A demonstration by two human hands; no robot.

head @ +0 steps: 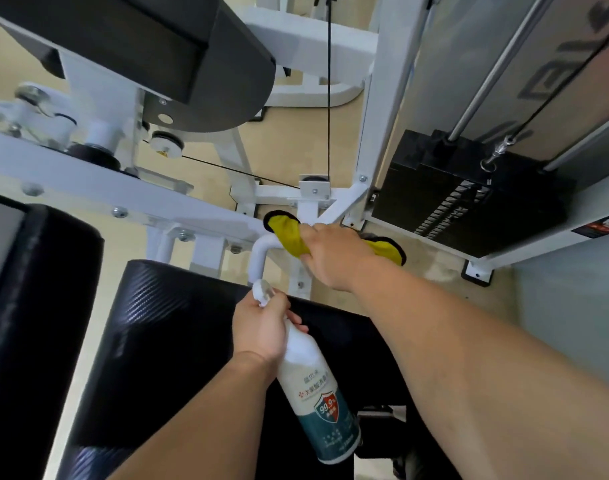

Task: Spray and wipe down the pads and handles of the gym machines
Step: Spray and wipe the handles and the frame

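Over the black seat pad (164, 341) at the bottom of the view, the left hand (261, 327) grips a white spray bottle (317, 393) by its neck, fingers curled round it just under the spray head, with the bottle's teal-labelled base pointing back towards the person. Beyond the pad's far edge, the right hand (334, 258) is closed over a yellow cloth (289, 233) with a dark border, pressing it onto the white handle (261, 251) of the machine. The cloth's two ends stick out on either side of the hand, and the bare curved part of the handle shows just left of it, bending down towards the pad. That hand's fingertips are hidden behind the cloth and handle. To the right stands a black weight stack (452, 195) inside the white frame (379, 98), with a shiny guide rod (486, 74) rising from it. A thin black cable (328, 98) runs straight up from a small pulley (313, 183) near the handle. A black roller pad (36, 306) lies at the left edge, and a large black pad (157, 46) hangs at the top left above the tan floor (289, 143)
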